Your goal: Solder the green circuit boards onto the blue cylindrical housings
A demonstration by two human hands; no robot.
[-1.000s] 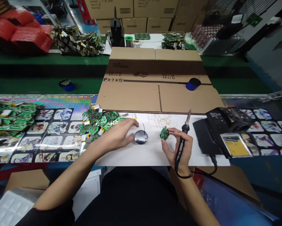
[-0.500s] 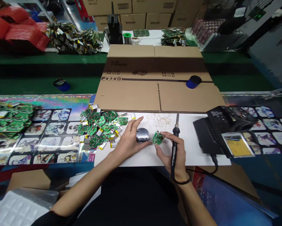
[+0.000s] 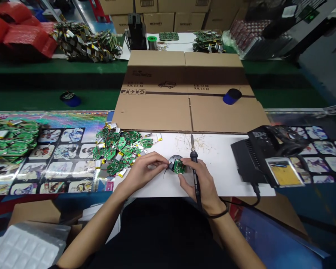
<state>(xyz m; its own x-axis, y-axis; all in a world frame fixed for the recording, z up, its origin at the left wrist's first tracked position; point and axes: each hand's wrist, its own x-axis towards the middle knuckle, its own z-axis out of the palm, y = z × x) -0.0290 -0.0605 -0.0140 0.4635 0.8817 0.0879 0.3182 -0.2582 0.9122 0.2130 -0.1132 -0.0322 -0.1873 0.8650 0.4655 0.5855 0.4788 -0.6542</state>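
A small green circuit board [image 3: 179,166] is held at its edge by my right hand [image 3: 203,183], whose thumb and forefinger are bent round it. The same hand grips a soldering iron [image 3: 196,179], its metal tip pointing away from me. Under the board lies a round dark disc-shaped part [image 3: 172,160], partly covered. My left hand [image 3: 145,168] is closed in a pinch at the disc's left edge, on what looks like a thin dark wire [image 3: 165,172]. To the left of that hand is a pile of green circuit boards [image 3: 120,145] with small silver batteries.
A black soldering station [image 3: 244,160] with a yellow sponge tray [image 3: 282,175] stands at the right. Wire clippings [image 3: 194,144] lie on the white sheet [image 3: 224,164]. Behind is a flattened cardboard box [image 3: 156,112] with a blue spool [image 3: 232,96]. More boards [image 3: 13,140] are stacked at far left.
My left hand has gone from spread fingers around the disc to a pinch at its edge. My right hand has moved left, bringing the board over the disc and the iron along.
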